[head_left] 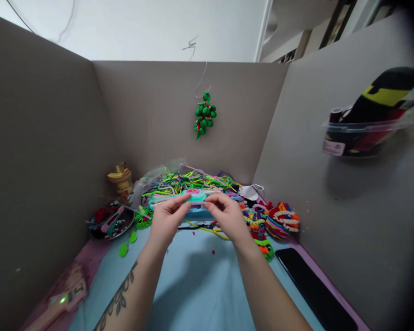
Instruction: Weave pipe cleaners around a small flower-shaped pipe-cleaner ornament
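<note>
My left hand (168,219) and my right hand (226,215) are raised over the blue work mat (196,280), fingers pinched together. Between them they hold a small pipe-cleaner craft piece (194,196), teal with a pink centre, with light strands stretching left and right from it. Just behind lies a heap of loose pipe cleaners (189,181) in green, yellow, pink and purple.
Grey partition walls enclose the desk on three sides. A green pipe-cleaner ornament (204,115) hangs on the back wall. A dark dish of bits (110,223) and a wooden toy (120,180) sit left. Colourful finished figures (279,220) and a black phone (313,289) lie right. A glue gun (60,303) lies near left.
</note>
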### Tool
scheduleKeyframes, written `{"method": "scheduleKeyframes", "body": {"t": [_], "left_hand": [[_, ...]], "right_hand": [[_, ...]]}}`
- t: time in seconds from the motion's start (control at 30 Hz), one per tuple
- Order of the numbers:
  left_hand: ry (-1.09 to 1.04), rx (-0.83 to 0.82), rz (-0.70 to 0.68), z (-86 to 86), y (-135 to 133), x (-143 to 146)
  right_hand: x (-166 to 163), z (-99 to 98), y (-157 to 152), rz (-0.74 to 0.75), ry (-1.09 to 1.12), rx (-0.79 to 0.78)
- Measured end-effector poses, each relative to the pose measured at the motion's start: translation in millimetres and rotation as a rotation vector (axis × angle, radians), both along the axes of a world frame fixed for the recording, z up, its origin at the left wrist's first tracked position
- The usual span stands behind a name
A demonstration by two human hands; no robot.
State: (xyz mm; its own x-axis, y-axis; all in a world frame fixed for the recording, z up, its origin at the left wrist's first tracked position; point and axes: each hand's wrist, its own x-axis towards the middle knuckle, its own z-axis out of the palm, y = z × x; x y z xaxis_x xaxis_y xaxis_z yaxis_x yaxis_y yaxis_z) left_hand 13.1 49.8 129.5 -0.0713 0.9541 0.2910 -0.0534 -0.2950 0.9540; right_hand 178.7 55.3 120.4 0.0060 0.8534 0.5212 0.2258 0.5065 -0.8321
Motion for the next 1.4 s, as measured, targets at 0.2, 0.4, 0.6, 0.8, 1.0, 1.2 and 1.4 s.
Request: {"method": "scheduleKeyframes", "body": {"t": [0.2,0.4,0.6,0.8,1.0,1.2,1.4], "left_hand": [[-0.026,0.011,0.081,0.6,10,-23],[-0.122,0.015,0.166,1.9,21,-53],[-0.143,0.037,0.208,0.8,24,-63],[-0.112,0.003,0.110,-1.8,22,-42],[-0.085,-0.023,0.013,-8.1,18,-19],[-0.083,-0.016,-0.046,-10.0,13,-9],[-0.063,0.021,-0.090,-9.0,11,-6]], "right_hand": [[26,0.0,8,-0.105,-0.168,0.079],[57,-12.8,23,-0.308,-0.340,0.152],[73,-26.0,34,-0.478,-0.458,0.158],[53,-14.9,24,-0.316,-0.064,-0.022],[17,-0.9,10,0.046,0.505,-0.167],[8,-1.1,8,0.078,0.644,-0.156],[-1,-1.1,8,0.255,0.821,-0.369]]}}
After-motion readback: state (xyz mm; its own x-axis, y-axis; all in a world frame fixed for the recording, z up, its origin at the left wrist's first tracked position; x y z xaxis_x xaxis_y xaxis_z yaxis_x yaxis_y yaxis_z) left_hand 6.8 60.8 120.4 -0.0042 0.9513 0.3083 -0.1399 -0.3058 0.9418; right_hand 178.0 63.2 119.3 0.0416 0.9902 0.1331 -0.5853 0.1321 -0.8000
